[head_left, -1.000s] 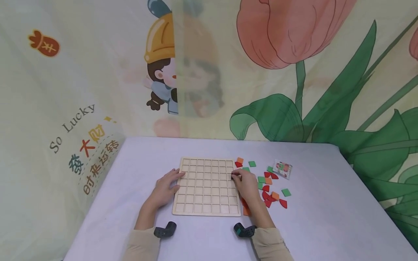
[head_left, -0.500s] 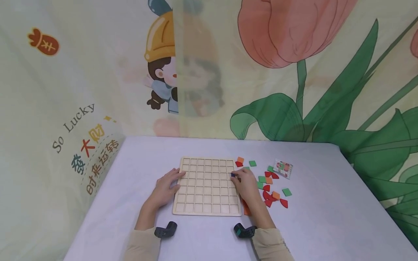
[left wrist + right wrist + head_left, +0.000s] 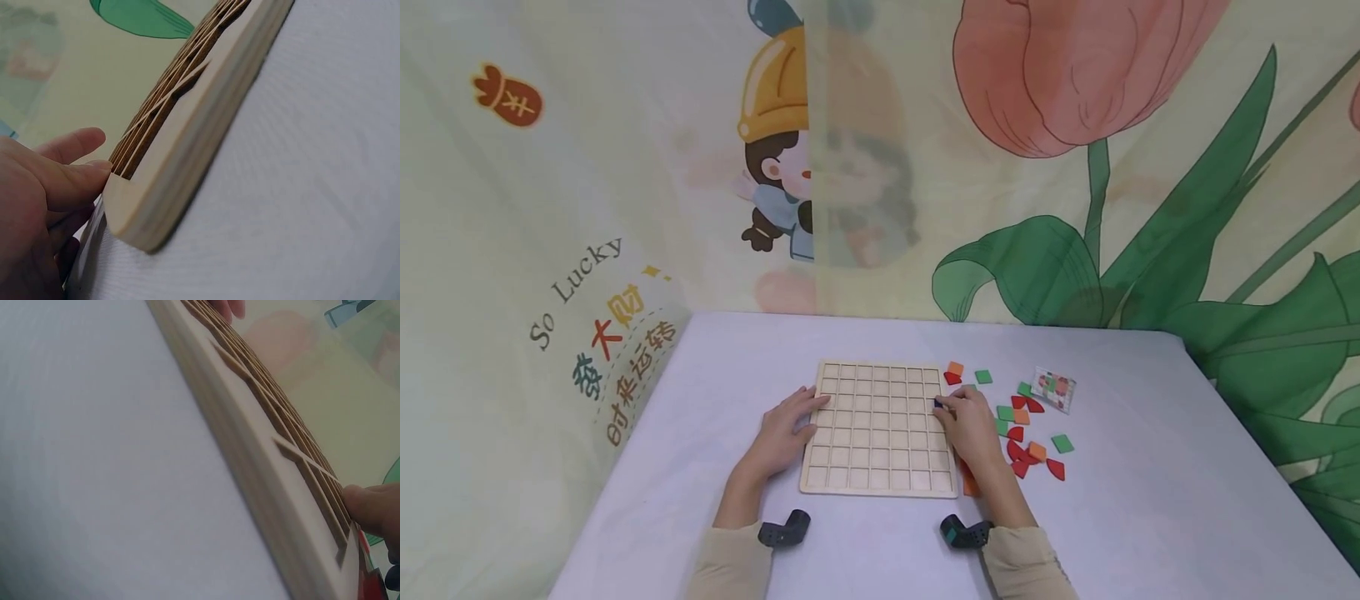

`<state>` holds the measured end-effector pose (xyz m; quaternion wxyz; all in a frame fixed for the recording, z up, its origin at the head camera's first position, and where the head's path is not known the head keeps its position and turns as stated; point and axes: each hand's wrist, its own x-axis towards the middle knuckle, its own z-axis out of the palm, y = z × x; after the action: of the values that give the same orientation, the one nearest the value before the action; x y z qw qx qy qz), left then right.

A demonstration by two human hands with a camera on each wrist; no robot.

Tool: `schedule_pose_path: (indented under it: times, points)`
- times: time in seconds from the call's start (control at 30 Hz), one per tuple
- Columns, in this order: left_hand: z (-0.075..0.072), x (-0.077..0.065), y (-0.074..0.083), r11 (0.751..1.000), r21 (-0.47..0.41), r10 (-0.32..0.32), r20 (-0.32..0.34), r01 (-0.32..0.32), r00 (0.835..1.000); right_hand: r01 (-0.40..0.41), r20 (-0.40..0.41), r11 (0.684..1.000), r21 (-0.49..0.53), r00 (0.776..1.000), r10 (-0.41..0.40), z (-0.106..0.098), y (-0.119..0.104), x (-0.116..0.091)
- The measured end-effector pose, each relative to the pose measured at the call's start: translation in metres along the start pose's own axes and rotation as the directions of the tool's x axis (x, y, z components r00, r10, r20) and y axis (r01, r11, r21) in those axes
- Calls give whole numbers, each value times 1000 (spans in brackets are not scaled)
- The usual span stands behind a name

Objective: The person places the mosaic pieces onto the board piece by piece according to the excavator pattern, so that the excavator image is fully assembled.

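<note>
A square wooden board (image 3: 880,495) with a grid of shallow compartments lies flat on the white table. My left hand (image 3: 784,432) rests at the board's left edge, fingers extended onto the rim; in the left wrist view the thumb (image 3: 78,184) touches the board near its corner. At the right edge my right hand (image 3: 973,432) pinches a small dark blue piece (image 3: 937,403) between thumb and fingers, over the rim. The piece's shape is mostly hidden. Every grid compartment in sight holds nothing.
Right of the board lie scattered flat pieces: green squares (image 3: 1062,443), orange squares (image 3: 1021,417) and red wedges (image 3: 1056,469). A small clear packet (image 3: 1053,390) with coloured pieces or a print lies behind them. My right forearm partly covers orange pieces (image 3: 970,482).
The dark blue piece shows more clearly at my right fingertips, which have shifted only slightly. My left hand stays on the board's edge. The whole head view has drifted slightly.
</note>
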<state>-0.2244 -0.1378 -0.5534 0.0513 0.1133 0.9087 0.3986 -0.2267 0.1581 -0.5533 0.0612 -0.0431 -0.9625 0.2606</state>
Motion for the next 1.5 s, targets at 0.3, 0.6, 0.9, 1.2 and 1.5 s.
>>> schedule_pose_path:
  times: [0.3,0.6,0.9,1.2,1.5]
  points:
    - [-4,1,2,1000,24,11,0,-11,1000,-3,-38,1000,-28,999,2,-1,-2,2]
    - [2,1,0,1000,-10,11,-1,-11,1000,-17,-40,999,-34,999,16,-3,2,-2]
    - [0,0,1,1000,-4,-2,-2,2,1000,-16,36,1000,-3,999,16,-13,6,3]
    - [3,2,1,1000,-7,-21,2,21,1000,-72,79,997,37,994,69,-35,24,7]
    - [3,1,0,999,-31,-21,1,21,1000,38,-10,997,-70,999,-39,-7,4,-1]
